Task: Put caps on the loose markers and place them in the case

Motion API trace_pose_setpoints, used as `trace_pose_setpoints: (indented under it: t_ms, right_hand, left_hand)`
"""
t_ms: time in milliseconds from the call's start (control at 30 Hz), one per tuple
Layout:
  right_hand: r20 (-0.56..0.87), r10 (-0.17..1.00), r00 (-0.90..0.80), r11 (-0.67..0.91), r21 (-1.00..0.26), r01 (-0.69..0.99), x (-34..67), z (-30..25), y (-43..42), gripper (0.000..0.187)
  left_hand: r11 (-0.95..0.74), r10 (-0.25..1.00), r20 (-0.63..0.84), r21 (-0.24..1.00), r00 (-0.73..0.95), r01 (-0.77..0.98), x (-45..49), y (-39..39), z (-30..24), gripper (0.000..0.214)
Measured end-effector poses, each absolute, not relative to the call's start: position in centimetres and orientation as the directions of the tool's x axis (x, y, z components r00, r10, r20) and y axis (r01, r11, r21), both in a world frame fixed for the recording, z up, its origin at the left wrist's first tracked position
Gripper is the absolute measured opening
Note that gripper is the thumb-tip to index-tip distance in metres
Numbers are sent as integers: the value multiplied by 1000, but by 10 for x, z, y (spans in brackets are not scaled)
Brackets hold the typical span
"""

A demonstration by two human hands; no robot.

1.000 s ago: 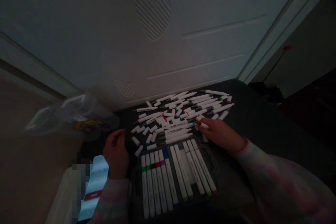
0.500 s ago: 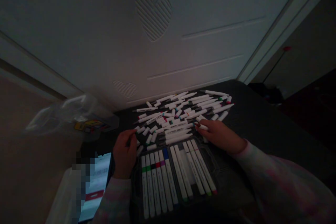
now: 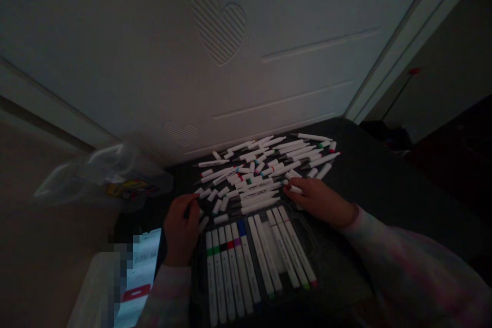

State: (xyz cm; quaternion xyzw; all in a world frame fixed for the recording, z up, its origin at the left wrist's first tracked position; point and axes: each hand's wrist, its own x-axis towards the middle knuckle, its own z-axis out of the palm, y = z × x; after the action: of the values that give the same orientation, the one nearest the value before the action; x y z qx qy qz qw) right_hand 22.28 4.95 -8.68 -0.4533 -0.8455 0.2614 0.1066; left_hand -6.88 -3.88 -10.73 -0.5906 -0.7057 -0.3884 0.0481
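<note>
My right hand (image 3: 323, 201) is closed in a pinch around a short white marker cap (image 3: 295, 189), at the right front of a spread of loose markers. My left hand (image 3: 182, 226) has curled fingers at the left edge of several loose white caps (image 3: 212, 195); whatever its fingertips hold is hidden. Between my wrists lies an open dark marker case (image 3: 313, 238). White markers (image 3: 230, 279) with coloured bands stand side by side in its left half, and more markers (image 3: 286, 251) fill part of the right half. Uncapped markers (image 3: 261, 186) with grey or white tips lie behind the case.
A clear plastic container (image 3: 154, 179) stands at the left back. In front of it is a lit phone screen (image 3: 142, 266). A pale panel with embossed hearts (image 3: 219, 25) rises behind the dark tabletop (image 3: 357, 179).
The view has shifted slightly. My right hand has turned the cap a little in its fingers, and my left hand has stayed at the caps. The loose markers lie as before.
</note>
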Motion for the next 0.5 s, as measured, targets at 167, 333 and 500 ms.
trace_pose_setpoints:
  t_ms: [167,333,500]
  right_hand:
    - [-89,811,-578,437,-566,700,221,-84,46,22]
    - [-78,798,-598,453,-577,679,220,-82,43,19]
    - [-49,794,-606,478,-566,672,219,-82,43,15]
  left_hand:
    - [11,803,506,515,-314,857,-69,-39,-107,19]
    - [22,803,501,517,-323,856,-70,-39,-107,18]
    - [44,812,477,526,-337,850,-71,-39,-108,18]
